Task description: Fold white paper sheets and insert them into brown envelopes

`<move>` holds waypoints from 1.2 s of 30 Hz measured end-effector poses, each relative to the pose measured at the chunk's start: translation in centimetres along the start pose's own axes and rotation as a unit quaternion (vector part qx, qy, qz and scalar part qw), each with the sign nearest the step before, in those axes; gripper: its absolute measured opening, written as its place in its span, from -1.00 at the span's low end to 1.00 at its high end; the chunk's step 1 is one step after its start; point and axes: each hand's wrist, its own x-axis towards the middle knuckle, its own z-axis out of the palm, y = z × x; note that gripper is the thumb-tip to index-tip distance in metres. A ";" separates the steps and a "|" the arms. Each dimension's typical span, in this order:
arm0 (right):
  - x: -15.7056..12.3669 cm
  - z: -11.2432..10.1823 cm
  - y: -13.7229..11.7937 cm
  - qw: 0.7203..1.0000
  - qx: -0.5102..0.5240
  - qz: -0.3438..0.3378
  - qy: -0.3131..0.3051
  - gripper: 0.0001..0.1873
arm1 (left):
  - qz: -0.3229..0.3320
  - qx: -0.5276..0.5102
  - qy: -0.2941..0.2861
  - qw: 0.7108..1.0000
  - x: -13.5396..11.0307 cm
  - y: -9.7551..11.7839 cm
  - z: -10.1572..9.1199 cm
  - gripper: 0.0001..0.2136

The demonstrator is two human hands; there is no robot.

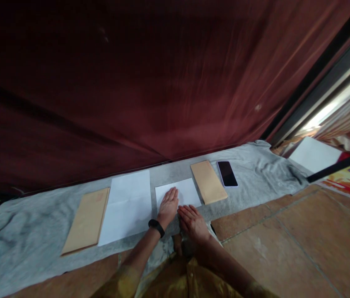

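Note:
A folded white sheet of paper point(187, 188) lies on the grey cloth in front of me. My left hand point(168, 203) rests flat on its left half, fingers together and stretched forward, a dark band on the wrist. At the sheet's near edge, my right hand point(192, 221) lies palm down with its fingers extended. To the left is a larger stack of white paper point(129, 207) with a faint crease across it. A brown envelope point(208, 182) sits just right of the folded sheet. Whatever lies under my palms is hidden.
More brown envelopes point(86, 219) are stacked at the far left. A phone point(227, 174) with a dark screen lies right of the single envelope. The grey cloth point(261, 178) covers a low ledge against a dark red curtain point(162, 91). Tiled floor point(286, 240) extends to the right.

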 end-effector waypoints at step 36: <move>9.8 -0.3 3.4 0.997 -0.026 0.011 -0.076 -0.57 | 0.047 -0.030 -0.016 0.998 -7.4 3.2 -0.5 -0.55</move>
